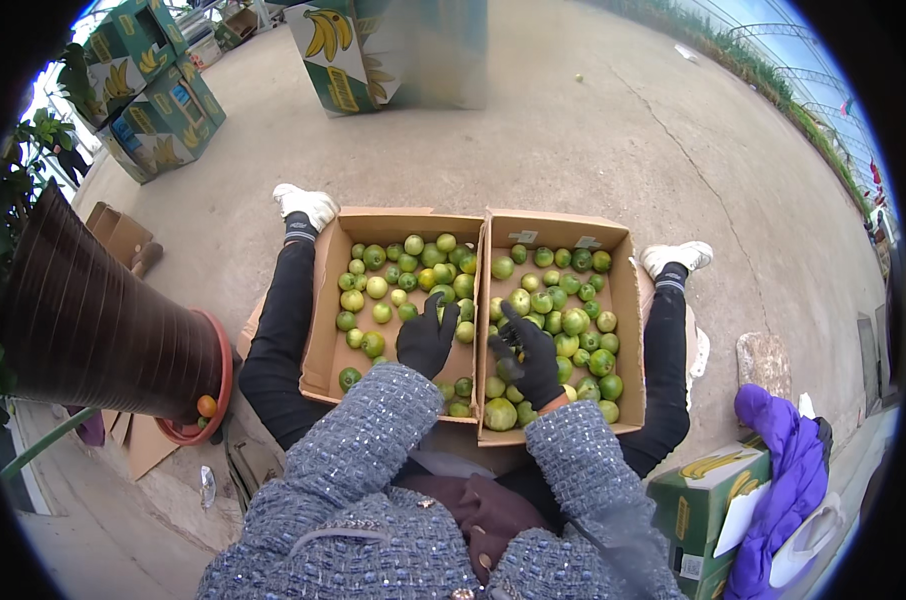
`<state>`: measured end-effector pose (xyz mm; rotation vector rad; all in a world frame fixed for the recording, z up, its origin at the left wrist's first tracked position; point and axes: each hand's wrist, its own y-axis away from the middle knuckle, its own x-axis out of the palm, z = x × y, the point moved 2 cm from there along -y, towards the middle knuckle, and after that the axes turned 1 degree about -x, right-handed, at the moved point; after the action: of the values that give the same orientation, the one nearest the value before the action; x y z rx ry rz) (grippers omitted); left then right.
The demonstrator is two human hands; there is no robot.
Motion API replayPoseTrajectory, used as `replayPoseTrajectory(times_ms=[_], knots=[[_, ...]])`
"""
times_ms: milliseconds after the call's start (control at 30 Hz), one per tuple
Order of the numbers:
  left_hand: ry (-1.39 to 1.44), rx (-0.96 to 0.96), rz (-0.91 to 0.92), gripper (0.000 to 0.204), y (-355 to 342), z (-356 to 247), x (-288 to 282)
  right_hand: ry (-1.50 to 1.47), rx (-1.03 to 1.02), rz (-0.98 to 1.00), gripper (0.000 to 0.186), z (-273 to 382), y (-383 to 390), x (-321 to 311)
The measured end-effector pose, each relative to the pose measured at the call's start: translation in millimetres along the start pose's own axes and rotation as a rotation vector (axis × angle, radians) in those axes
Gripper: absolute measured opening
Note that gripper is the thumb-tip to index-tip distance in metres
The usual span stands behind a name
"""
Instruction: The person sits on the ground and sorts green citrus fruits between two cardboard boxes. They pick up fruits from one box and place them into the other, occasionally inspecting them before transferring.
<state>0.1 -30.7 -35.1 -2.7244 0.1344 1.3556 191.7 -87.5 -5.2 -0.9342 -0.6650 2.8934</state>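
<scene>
Between my outstretched legs two shallow cardboard boxes stand side by side, a left box [325, 345] and a right box [628, 330]. Small green tomatoes, some turning yellow, lie loose in both, such as a tomato [373, 344] on the left and a larger tomato [500, 413] on the right. My left hand [426, 340], in a black glove, is over the left box near its inner wall, fingers apart above the tomatoes. Over the right box's inner side is my right hand [531, 358], also gloved in black, its thumb and forefinger spread. I see nothing held in either hand.
A large brown plant pot [103, 310] stands at the left in a red saucer. Ahead are a banana carton [333, 60] and stacked cartons [163, 120]. At my lower right, a purple garment [788, 480] lies against another banana carton [708, 500].
</scene>
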Motion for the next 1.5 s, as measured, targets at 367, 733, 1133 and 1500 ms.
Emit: replayPoseTrajectory(times_ms=[367, 733, 1133, 1500], knots=[[0.222, 0.252, 0.072, 0.044, 11, -27, -14, -0.039, -0.074, -0.033, 0.062, 8, 0, 11], [-0.505, 0.189, -0.048, 0.027, -19, 14, 24, -0.330, 0.219, -0.165, 0.063, -43, 6, 18], [0.529, 0.072, -0.121, 0.043, -14, 19, 3, 0.127, -0.108, -0.112, 0.059, 11, -6, -4], [0.372, 0.324, 0.219, 0.034, 14, -34, -18, 0.153, -0.160, -0.131, 0.066, 6, -3, -4]])
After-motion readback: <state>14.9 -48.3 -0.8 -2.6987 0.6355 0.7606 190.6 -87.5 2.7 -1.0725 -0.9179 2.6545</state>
